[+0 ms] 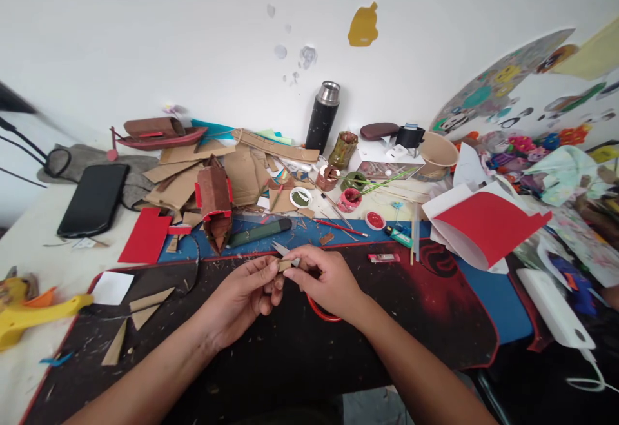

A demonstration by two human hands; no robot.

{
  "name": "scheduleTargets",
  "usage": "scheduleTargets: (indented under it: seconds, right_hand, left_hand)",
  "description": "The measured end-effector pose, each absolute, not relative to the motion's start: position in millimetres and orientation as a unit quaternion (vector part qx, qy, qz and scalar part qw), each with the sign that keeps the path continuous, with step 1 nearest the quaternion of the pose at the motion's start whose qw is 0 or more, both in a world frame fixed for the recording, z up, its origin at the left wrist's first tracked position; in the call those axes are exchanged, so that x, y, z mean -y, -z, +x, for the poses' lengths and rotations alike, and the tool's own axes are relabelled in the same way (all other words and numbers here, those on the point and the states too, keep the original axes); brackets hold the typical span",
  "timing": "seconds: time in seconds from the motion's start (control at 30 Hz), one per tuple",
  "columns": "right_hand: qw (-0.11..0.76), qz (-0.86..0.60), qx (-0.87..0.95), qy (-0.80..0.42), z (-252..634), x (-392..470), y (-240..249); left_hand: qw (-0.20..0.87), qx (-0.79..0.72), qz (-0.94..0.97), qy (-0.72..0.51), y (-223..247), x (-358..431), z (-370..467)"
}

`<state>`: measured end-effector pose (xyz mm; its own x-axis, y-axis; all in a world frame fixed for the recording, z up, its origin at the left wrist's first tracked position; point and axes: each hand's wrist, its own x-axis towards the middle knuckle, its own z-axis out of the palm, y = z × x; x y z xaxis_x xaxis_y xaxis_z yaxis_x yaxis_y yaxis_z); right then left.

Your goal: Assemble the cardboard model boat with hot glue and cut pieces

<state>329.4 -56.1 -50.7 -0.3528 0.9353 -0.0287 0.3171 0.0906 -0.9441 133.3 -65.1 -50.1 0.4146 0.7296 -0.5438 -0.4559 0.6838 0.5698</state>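
Over the middle of the dark mat, my left hand [256,286] pinches a small piece of cardboard [285,265] between thumb and fingers. My right hand [329,282] is closed on the other end of the same piece, its thumb and forefinger meeting at the cardboard. Beneath the right hand is a pair of scissors [279,248]; the grey blade tips show beyond the fingers and a red handle loop below the palm. Whether the right hand grips the scissors or only covers them, I cannot tell. A green utility knife [260,233] lies just beyond my hands.
A brown cardboard boat [216,202] with red trim stands left of the knife. Open paint jars [349,199], brushes and a black flask [323,115] are farther back. Cardboard scraps [149,304] lie at left, red paper [488,225] at right, and a yellow glue gun [43,315] at far left.
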Motion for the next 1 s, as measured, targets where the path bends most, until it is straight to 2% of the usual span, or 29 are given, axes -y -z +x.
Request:
scheduleTargets:
  seconds: [0.27,0.43,0.6,1.0]
  right_hand:
    - [0.301,-0.494,0.691,-0.433,328.6,56.1,54.6]
    - [0.284,-0.499,0.732,-0.365,331.4,56.8,58.6]
    - [0.283,-0.482,0.752,-0.350,329.6,58.9,60.1]
    - [0.281,-0.471,0.770,-0.326,328.6,61.0,59.9]
  left_hand:
    - [0.807,-0.427,0.190,-0.362,48.1,64.0,131.8]
    - [0.760,-0.470,0.284,-0.347,47.3,62.3,125.5]
    - [0.723,-0.494,0.342,-0.340,45.5,61.7,123.8]
    - [0.740,-0.504,0.281,-0.346,49.3,65.3,129.3]
